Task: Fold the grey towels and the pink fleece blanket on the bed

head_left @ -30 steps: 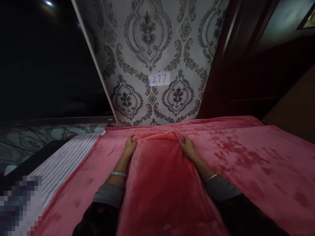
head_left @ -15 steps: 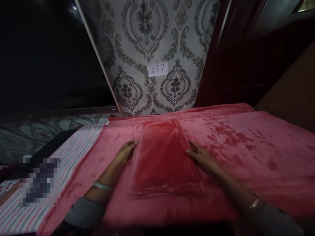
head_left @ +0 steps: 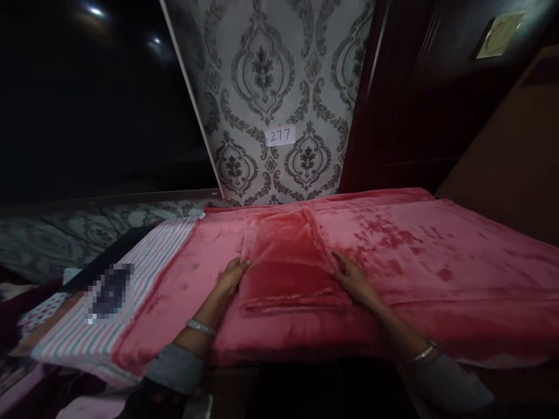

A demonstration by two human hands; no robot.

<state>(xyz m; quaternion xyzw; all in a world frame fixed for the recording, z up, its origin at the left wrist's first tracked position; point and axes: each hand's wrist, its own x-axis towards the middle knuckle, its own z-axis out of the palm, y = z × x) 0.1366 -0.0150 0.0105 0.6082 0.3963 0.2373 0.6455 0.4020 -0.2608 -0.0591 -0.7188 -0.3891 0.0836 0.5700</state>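
Note:
A folded red plush cloth (head_left: 283, 256), roughly rectangular, lies flat on a larger pink-red plush blanket (head_left: 213, 244). At its left edge, my left hand (head_left: 231, 277) is closed, thumb and fingers pinching the side of the fold. My right hand (head_left: 353, 280) holds the opposite edge, thumb and index finger at the border, the other fingers partly hidden. Both forearms reach in from below, each with a bracelet at the wrist.
A striped sheet (head_left: 168, 244) shows left of the blanket, under a pixelated patch. Behind stand a large dark screen (head_left: 96, 105), patterned wallpaper (head_left: 262, 70) bearing a paper marked 277 (head_left: 280, 135), and a dark red wooden panel (head_left: 406, 105).
The camera view has shifted, showing more of the near blanket edge. Both hands stay at the folded cloth's sides, now slightly closer to its near edge.

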